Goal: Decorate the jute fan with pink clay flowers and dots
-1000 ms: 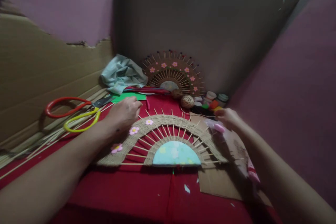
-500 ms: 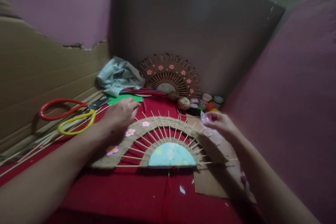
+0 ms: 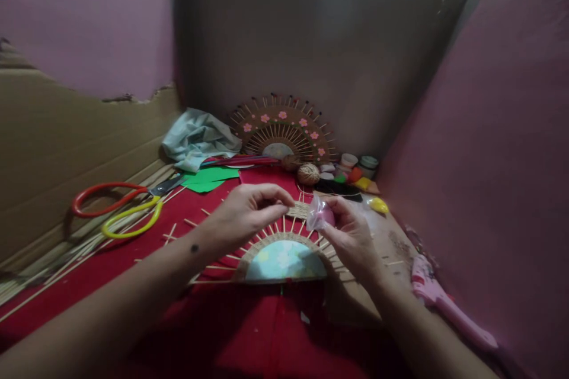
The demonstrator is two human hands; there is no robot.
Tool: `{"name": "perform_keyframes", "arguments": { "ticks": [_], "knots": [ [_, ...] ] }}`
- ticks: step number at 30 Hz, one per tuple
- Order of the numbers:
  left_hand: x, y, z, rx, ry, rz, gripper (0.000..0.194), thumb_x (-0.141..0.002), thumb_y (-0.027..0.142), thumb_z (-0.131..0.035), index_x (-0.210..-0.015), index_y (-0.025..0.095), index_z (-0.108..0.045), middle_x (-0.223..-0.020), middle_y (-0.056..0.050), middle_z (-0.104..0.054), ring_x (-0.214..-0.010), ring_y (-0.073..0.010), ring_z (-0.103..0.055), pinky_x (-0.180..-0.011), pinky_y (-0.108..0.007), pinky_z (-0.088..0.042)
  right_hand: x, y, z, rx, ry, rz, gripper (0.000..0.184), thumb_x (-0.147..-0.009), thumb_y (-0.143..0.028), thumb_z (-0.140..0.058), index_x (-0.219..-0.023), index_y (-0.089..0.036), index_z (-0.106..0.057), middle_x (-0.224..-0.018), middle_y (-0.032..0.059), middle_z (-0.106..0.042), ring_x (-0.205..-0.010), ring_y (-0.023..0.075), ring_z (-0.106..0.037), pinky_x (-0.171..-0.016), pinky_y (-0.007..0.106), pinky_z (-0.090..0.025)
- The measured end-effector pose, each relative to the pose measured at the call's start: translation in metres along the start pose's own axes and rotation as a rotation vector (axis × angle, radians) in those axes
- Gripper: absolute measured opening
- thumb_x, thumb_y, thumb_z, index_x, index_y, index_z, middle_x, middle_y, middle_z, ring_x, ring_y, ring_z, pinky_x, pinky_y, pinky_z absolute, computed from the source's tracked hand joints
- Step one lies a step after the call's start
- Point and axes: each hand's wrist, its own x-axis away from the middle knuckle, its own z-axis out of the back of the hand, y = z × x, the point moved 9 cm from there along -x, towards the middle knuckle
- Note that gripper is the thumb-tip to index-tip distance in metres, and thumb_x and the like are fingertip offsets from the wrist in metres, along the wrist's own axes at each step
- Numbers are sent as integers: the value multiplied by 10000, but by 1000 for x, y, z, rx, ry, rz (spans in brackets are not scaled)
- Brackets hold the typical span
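Above the woven fan, my right hand grips a small clear plastic bag with a pink lump inside, which looks like modelling clay. My left hand hovers just left of the bag, thumb and forefinger drawn together in a pinch. Whether anything is between those fingertips I cannot make out. Under both hands lies the half-round fan, with a light blue centre and thin sticks spreading out. My hands and forearms cover most of its woven outer band.
Behind stands a finished-looking fan with pink flowers. Scissors, green paper and a pale cloth lie left. Twine ball, small tubs, yellow clay, cardboard and a pink glue gun are right.
Both hands have come together over the fan, the left moving right and the right moving left with the bagged pink lump. The view has shifted slightly, and the glue gun now shows.
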Motion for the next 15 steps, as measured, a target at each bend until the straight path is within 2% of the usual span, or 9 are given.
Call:
{"name": "perform_keyframes", "arguments": {
  "ticks": [2,4,8,12,15],
  "knots": [
    [-5,-3,-19,-5,-29,12,204,-797,298,-563,-883,166,-692,-799,-30,-690,-705,-134,-593,-640,-253,-468,3,2,2,51,24,31,95,-732,-171,-568,-817,-203,-543,-706,-28,-529,-645,122,-478,-617,247,-406],
    [-11,-8,-30,-51,-37,26,205,-802,289,-554,-884,157,-688,-779,-32,-681,-689,-133,-581,-636,-258,-461,7,2,1,109,37,64,112,-727,-150,-552,-825,-202,-544,-673,-38,-511,-610,116,-460,-590,242,-391],
    [-17,-12,-39,-68,-55,57,189,-780,263,-555,-855,130,-666,-761,-40,-658,-684,-133,-563,-612,-254,-451,14,1,0,222,57,116,157,-727,-132,-542,-870,-194,-557,-697,-24,-541,-613,126,-483,-600,256,-405],
    [-16,-16,-47,12,-103,114,177,-765,264,-555,-843,130,-639,-696,-11,-611,-595,-107,-516,-533,-231,-414,20,-10,-1,341,62,244,159,-754,-122,-530,-900,-184,-546,-743,11,-582,-646,144,-524,-599,269,-420],
    [-15,-21,-53,38,-127,102,156,-763,224,-537,-867,138,-615,-746,-14,-623,-633,-109,-540,-565,-232,-431,24,-17,-3,369,59,320,184,-764,-115,-534,-934,-186,-537,-792,31,-615,-688,156,-560,-615,276,-441]
  ]
}}
